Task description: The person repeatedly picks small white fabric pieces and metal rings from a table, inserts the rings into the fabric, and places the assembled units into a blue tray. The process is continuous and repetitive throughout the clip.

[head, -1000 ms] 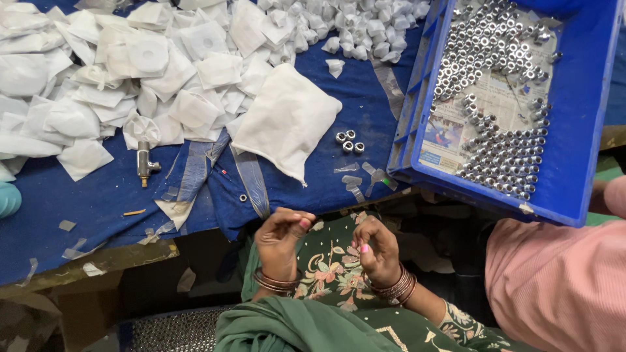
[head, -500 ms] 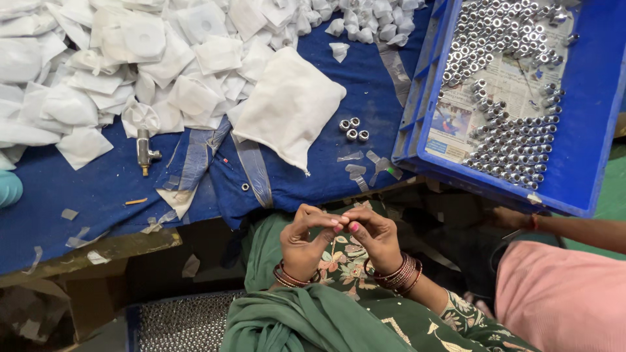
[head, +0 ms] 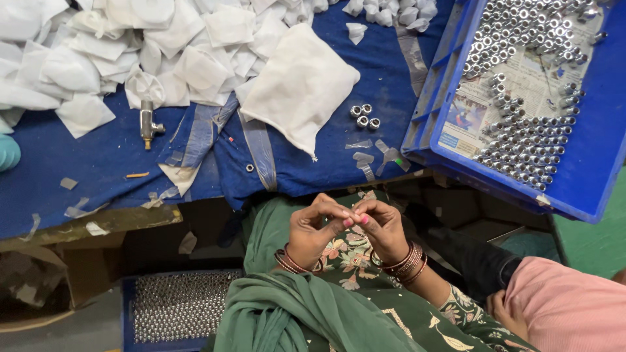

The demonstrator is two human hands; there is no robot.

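Observation:
Over my lap, my left hand and my right hand meet, the fingertips of both pinched together. Anything between them is too small or hidden to see. Both wrists carry bangles, and a green scarf lies below them. On the blue cloth of the table above the hands lie three small metal nuts. Just left of them is a flat white cloth pouch.
A blue tray lined with newspaper holds many metal nuts at the right. White pouches are heaped at the back left, near a small metal tap fitting. A blue crate of metal parts sits below. Another person's pink sleeve is at lower right.
My hands were apart in my lap a second ago. They have come together and lifted slightly, the fingertips now touching. The view has shifted a little.

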